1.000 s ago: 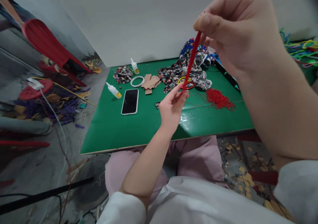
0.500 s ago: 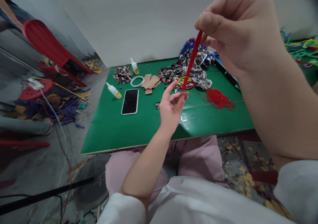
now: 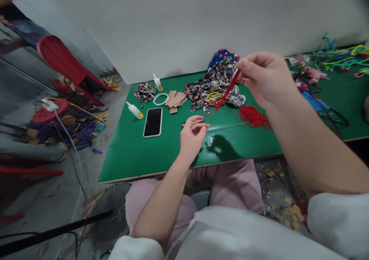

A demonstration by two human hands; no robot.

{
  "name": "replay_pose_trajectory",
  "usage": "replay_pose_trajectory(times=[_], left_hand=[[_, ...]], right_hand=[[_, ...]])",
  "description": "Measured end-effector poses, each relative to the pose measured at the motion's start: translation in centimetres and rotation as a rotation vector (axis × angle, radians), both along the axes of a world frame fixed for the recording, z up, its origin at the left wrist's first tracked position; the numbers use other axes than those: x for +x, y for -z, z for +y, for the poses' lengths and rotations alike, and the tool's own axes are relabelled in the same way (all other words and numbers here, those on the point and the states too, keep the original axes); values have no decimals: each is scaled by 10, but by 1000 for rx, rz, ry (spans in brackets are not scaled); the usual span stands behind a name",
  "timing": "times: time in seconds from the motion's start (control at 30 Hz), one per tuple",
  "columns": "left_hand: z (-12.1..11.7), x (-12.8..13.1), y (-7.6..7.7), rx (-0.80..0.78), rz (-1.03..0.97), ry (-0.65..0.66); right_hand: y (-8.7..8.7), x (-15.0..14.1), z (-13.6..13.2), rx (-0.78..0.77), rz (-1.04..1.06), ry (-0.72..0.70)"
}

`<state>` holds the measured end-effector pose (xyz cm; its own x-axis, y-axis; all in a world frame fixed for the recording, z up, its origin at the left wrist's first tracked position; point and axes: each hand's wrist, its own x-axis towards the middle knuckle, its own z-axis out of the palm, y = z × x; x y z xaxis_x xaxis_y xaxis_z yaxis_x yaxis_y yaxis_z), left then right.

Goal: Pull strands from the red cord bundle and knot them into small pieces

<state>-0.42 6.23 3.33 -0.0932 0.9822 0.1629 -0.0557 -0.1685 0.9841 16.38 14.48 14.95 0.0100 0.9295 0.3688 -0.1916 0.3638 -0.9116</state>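
Observation:
My right hand (image 3: 263, 77), raised over the table, pinches the top of a narrow red strip (image 3: 230, 87), which looks like a bundle of thread. The strip slants down to the left, and thin red strands trail from its lower end. Lower and to the left, my left hand (image 3: 193, 136) has thumb and fingertips pinched together on a fine red thread (image 3: 209, 118). A loose heap of red thread (image 3: 253, 116) lies on the green table (image 3: 161, 156) below my right hand. Behind the strip are yellow- and red-handled scissors (image 3: 213, 97).
Patterned cloth (image 3: 201, 86) is piled near the wall. On the left lie a phone (image 3: 153, 122), cardboard pieces (image 3: 175, 100), a white ring (image 3: 160, 99) and two glue bottles (image 3: 134, 110). Colourful strands (image 3: 346, 58) are heaped far right. A red chair (image 3: 62, 62) stands left.
My right hand has moved down and away from me, with the red strip now more slanted. My left hand has shifted slightly down and left, off the strip's lower end.

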Motion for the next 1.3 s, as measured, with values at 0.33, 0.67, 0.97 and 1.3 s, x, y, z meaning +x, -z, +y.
replay_pose_trajectory(times=[0.33,0.67,0.97,1.3], left_hand=[[-8,-90,37,-81,988,107],[20,-101,14,168,1554,34],[78,42,16,343,1417,268],[122,126,35,184,1512,292]], right_hand=[[52,70,-25,-139,-36,260],[108,144,-42,-219,161,335],[125,167,-44,-190,425,340],[168,152,-27,-340,503,158]])
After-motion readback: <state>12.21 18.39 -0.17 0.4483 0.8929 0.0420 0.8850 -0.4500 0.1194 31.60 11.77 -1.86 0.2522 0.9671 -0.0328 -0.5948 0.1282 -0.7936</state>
